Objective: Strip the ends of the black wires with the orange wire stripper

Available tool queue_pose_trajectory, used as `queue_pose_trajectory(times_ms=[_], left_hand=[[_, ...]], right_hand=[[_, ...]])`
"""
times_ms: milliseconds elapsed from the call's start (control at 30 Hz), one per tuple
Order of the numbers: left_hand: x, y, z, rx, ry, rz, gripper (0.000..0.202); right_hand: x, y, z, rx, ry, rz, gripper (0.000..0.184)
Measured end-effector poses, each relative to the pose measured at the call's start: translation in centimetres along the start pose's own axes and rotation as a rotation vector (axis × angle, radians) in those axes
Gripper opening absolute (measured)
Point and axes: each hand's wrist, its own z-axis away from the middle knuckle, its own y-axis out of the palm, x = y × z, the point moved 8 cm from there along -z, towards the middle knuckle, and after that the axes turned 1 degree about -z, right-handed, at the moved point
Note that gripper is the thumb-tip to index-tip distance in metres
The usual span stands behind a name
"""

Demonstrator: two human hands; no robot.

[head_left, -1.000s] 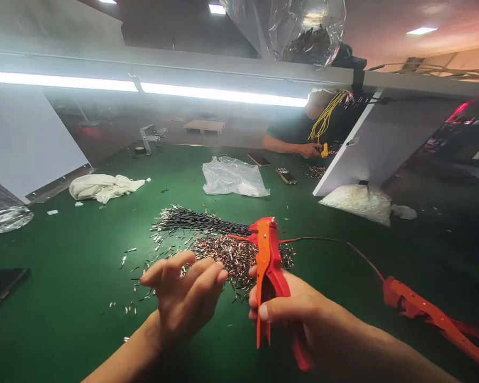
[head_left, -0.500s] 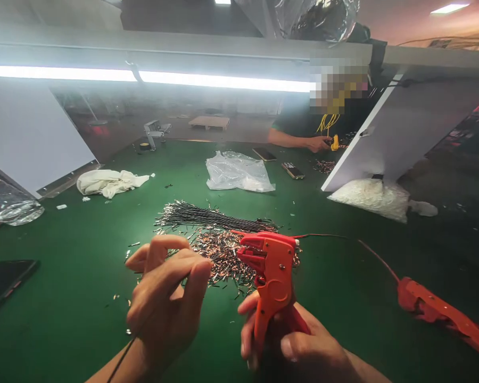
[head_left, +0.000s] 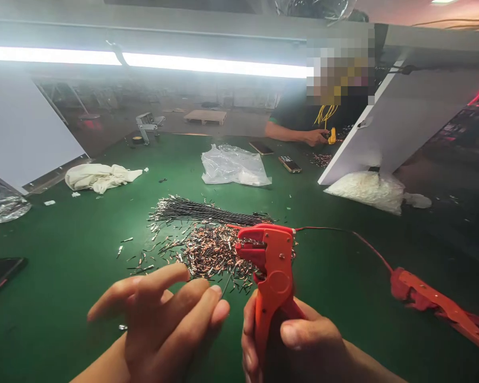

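My right hand (head_left: 295, 335) is wrapped round the handles of a red-orange wire stripper (head_left: 277, 276), held upright with its jaws facing left. Between thumb and forefinger, my left hand (head_left: 171, 319) pinches a thin dark wire (head_left: 228, 282), whose end points up toward the stripper, apart from its jaws. Behind the stripper lies a heap of short black and copper-coloured wire scraps (head_left: 211, 250). Just beyond, a bundle of black wires (head_left: 207, 210) with metal ends at the left lies across the green table (head_left: 83, 244).
A second red-orange stripper (head_left: 439, 303) lies at the right, near a thin red wire (head_left: 367, 242). Farther back are a clear plastic bag (head_left: 235, 167), phones (head_left: 290, 164), a white cloth (head_left: 101, 176) and a filled bag (head_left: 367, 189). Another person's hand (head_left: 317, 137) holds a yellow tool across the table.
My left hand has dropped and turned, and the wire's end now shows beyond its fingertips. The right hand keeps the stripper in nearly the same place, with the fingers closed further round the handles.
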Motion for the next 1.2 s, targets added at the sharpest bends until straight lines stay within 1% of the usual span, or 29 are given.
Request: queue_pose_trajectory(times_ms=[33,67,100,133,200,300,400,467,567,700,767,833,933,1000,1033,1200], left_hand=[[-1.8,0.3,0.3,0.040,0.256,-0.102,0.009],[-2.4,0.7,0.7,0.079,0.376,-0.186,0.007],[-2.6,1.2,0.9,0.137,0.434,-0.244,0.009],[-2.4,1.7,1.1,0.218,0.436,-0.290,0.012],[-2.4,2.1,1.6,0.270,0.465,-0.297,0.013],[-2.2,2.7,2.2,0.293,0.431,-0.279,0.014],[-2.4,3.0,2.3,0.238,0.380,-0.258,0.012],[-2.5,3.2,1.8,0.213,0.289,-0.213,0.011],[-3.0,3.0,0.7,0.126,0.153,-0.128,0.009],[-3.7,2.8,-0.3,0.063,0.065,-0.095,0.014],[-3.9,2.8,-0.3,0.050,0.067,-0.116,0.015],[-3.8,2.7,-0.1,0.030,0.088,-0.136,0.015],[-4.1,2.8,0.5,0.023,0.199,-0.127,0.012],[-4.4,3.1,1.2,0.044,0.269,-0.116,0.010],[-4.5,3.2,1.5,0.049,0.272,-0.114,0.009],[-3.7,3.2,2.2,-0.013,0.045,-0.054,0.009]], right_hand=[[0.0,-0.1,0.0,-0.006,0.007,-0.009,0.040],[0.0,-0.2,0.0,-0.012,0.014,-0.019,0.040],[0.0,-0.2,0.0,-0.012,0.024,-0.027,0.040],[0.0,-0.1,0.0,-0.006,0.033,-0.034,0.040],[0.1,0.1,-0.1,0.015,0.037,-0.062,0.039],[0.3,0.3,-0.1,0.026,0.016,-0.108,0.038],[0.3,0.3,-0.2,0.011,0.023,-0.125,0.037],[0.2,0.3,-0.1,-0.003,0.028,-0.112,0.036],[0.1,0.1,0.1,-0.018,0.004,-0.044,0.038],[0.0,0.1,0.5,-0.005,-0.018,0.123,0.038],[0.0,0.3,0.6,0.025,-0.028,0.202,0.037],[0.0,0.5,0.6,0.039,-0.044,0.232,0.037],[0.0,0.7,0.5,0.044,-0.058,0.278,0.038],[-0.1,0.7,0.4,0.031,-0.064,0.330,0.040],[-0.1,0.7,0.3,0.014,-0.070,0.345,0.042],[-0.4,0.9,0.1,-0.044,-0.050,0.331,0.044]])
